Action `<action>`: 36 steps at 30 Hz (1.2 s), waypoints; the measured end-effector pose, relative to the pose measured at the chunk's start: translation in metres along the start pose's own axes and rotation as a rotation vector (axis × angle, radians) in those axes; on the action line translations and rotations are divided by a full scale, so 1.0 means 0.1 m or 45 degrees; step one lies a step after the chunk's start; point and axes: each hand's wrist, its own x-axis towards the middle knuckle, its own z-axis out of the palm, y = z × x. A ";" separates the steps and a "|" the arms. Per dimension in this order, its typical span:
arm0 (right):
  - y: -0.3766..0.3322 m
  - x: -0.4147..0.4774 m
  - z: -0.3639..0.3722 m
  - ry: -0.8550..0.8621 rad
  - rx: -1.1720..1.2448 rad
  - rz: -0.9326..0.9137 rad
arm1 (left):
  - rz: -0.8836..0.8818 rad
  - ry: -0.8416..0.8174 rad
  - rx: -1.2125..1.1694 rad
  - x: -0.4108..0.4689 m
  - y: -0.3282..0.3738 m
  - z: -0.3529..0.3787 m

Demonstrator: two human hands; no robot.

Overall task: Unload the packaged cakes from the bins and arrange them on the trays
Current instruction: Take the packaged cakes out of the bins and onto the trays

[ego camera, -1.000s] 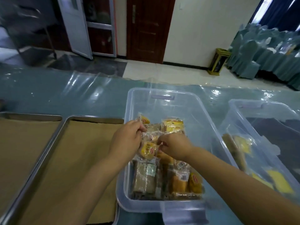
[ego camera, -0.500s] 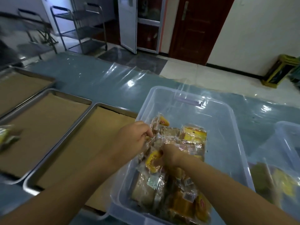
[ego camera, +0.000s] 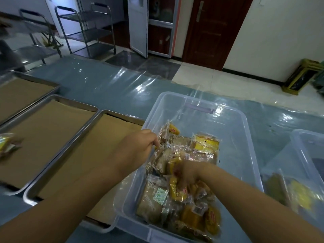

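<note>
head view: a clear plastic bin (ego camera: 245,137) sits on the blue counter (ego camera: 105,81), which is covered by a glossy transparent sheet. the packaged cakes (ego camera: 192,213) lie heaped in the near half of the bin, brown and yellow ones mixed in crinkled clear wrappers. the far half of the bin shows bare floor.

the left hand (ego camera: 138,149) reaches over the bin's left wall. its fingers (ego camera: 154,142) are curled and pinch the wrapper edge of a brown cake packet (ego camera: 164,137), which stands tilted at the left side of the heap.

the right hand (ego camera: 188,173) comes in from the lower right and points down into the middle of the heap. its fingers are bent around a yellow cake packet (ego camera: 177,192). the hand is blurred, so how firmly it holds the packet cannot be told.

three metal trays lined with brown paper lie side by side left of the bin. the nearest tray (ego camera: 122,116) touches the bin, and part of its near corner lies under the bin. on the middle tray (ego camera: 73,102) a blurred loose packet (ego camera: 7,144) lies at the picture's left edge. the far tray (ego camera: 35,78) is cut off by the frame.

a second bin (ego camera: 301,155) with a few yellow packets stands to the right. beyond the counter are a metal cart (ego camera: 87,28) and a dark wooden door (ego camera: 210,32).
</note>
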 end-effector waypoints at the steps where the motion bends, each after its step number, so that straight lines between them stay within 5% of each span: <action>1: -0.01 -0.03 -0.01 0.050 -0.024 -0.014 | 0.002 -0.014 0.006 0.00 -0.01 0.01; 5: -0.05 -0.29 -0.19 0.397 0.034 -0.127 | -0.086 -0.084 -0.032 0.00 -0.05 0.03; 10: -0.22 -0.71 -0.30 0.860 0.618 -0.366 | -0.124 -0.206 -0.048 0.01 0.05 0.01; 14: -0.34 -0.98 -0.27 1.032 0.816 -0.551 | -0.156 -0.349 -0.127 0.07 0.17 -0.01; 20: -0.35 -1.11 -0.36 1.024 1.000 -0.672 | -0.395 -0.406 -0.770 0.30 0.18 0.03; 23: -0.19 -0.99 -0.44 1.054 1.226 -0.630 | -0.375 -0.225 -0.496 0.46 0.12 -0.03; 25: -0.04 -0.82 -0.46 1.243 1.288 -0.372 | -0.369 -0.118 -0.266 0.55 0.05 -0.05; 27: 0.13 -0.60 -0.40 1.299 1.090 -0.020 | -0.381 -0.095 -0.197 0.62 -0.02 -0.02; 30: 0.33 -0.22 -0.18 1.086 0.582 0.288 | -0.386 -0.097 -0.164 0.65 -0.12 0.09; 36: 0.39 0.11 0.20 1.026 -0.042 0.366 | -0.378 -0.044 -0.207 0.66 -0.29 0.22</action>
